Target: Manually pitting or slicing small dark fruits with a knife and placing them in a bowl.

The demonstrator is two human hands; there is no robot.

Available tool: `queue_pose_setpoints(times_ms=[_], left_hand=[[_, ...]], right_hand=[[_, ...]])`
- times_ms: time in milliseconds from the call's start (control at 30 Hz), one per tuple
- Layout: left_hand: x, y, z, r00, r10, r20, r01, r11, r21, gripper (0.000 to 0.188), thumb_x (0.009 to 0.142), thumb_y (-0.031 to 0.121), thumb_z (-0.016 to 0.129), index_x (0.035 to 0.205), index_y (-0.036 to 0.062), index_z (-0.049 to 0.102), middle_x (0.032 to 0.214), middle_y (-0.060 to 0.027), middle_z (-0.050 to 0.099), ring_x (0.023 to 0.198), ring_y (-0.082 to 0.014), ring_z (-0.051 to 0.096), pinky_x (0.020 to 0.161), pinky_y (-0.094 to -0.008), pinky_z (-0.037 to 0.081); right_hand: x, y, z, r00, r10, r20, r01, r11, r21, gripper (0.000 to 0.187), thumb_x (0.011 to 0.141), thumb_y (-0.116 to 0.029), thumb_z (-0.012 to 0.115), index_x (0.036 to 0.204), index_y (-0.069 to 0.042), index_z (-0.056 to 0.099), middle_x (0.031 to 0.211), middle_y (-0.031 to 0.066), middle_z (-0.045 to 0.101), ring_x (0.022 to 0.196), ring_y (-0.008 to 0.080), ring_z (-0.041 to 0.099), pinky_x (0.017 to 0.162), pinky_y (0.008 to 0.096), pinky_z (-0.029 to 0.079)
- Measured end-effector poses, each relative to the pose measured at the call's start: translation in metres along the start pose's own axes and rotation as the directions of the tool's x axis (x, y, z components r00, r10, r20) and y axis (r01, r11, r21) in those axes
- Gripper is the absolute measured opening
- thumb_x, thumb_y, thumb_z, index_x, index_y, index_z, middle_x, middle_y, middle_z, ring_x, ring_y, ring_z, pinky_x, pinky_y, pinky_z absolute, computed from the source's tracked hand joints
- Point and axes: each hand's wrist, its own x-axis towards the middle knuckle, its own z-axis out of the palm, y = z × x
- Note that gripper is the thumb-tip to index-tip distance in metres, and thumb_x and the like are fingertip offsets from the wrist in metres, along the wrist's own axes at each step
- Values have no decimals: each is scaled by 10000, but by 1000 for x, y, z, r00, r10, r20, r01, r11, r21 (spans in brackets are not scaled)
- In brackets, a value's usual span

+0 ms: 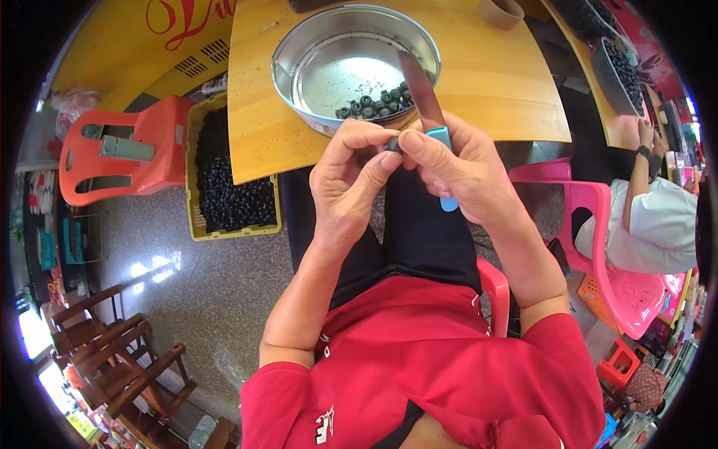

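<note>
My left hand (345,176) pinches a small dark round piece (393,144) between thumb and fingertips. My right hand (456,161) is wrapped round a knife (422,93) by its light blue handle, the broad blade pointing up and away over the tin. The right thumb meets the small piece too, so part of it is hidden. Just beyond both hands, a wide round metal tin (283,82) stands on the table. Along its near side lie several dark knob-like pieces (374,105), and dark specks dot its bottom.
The wooden table (493,90) has a brown cup (501,13) at its far side. Left of my legs, a yellow crate (196,217) holds many shiny black pieces. An orange chair (112,176) bears a grey-green cylinder (127,148). At right, another person (636,224) sits on a pink chair (591,206).
</note>
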Motion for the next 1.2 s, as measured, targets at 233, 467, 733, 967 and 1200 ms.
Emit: queue_pose_setpoints(times_ms=[233, 467, 733, 967, 1200], left_hand=[[-1, -1, -1, 999, -42, -12, 43, 999, 23, 145, 901, 6, 612, 1044, -11, 592, 988, -34, 542, 864, -92, 539, 752, -210, 434], [-2, -3, -1, 984, -174, -41, 171, 983, -71, 131, 906, 45, 620, 1027, 9, 584, 967, -16, 550, 823, -66, 489, 727, -193, 398], [-2, -2, -4, 986, -167, -21, 165, 985, -59, 135, 894, 56, 644, 1006, 18, 580, 962, 2, 552, 839, -61, 488, 763, -197, 402], [-3, -7, -10, 990, -139, 32, 141, 989, -43, 164, 929, 85, 586, 1060, -3, 543, 1138, -71, 533, 953, -126, 546, 848, -269, 455], [-2, -3, 5, 974, -223, -42, 209, 953, -219, 134, 909, 77, 616, 1021, 20, 571, 997, -26, 574, 821, -66, 501, 682, -206, 393]], right_hand=[[-4, 5, -2, 1000, -6, 8, 5, 996, 89, 222, 939, -251, 618, 1016, -46, 585, 779, 10, 577, 517, 2, 402, 447, 157, 304], [-9, 4, -6, 899, -419, 129, 415, 719, -557, 220, 964, -177, 544, 1045, 24, 584, 744, 86, 612, 655, 153, 583, 598, 289, 471], [-7, 8, -12, 823, -526, 217, 515, 526, -677, 156, 932, -128, 573, 986, 17, 593, 714, 149, 561, 626, 296, 577, 566, 362, 448], [-6, 10, -14, 825, -512, 241, 515, 504, -693, 171, 931, -159, 582, 932, 12, 575, 720, 166, 564, 648, 344, 582, 571, 389, 451], [-3, 12, -13, 742, -603, 292, 587, 376, -717, 165, 905, -150, 615, 855, -10, 542, 694, 154, 542, 628, 347, 566, 521, 402, 433]])
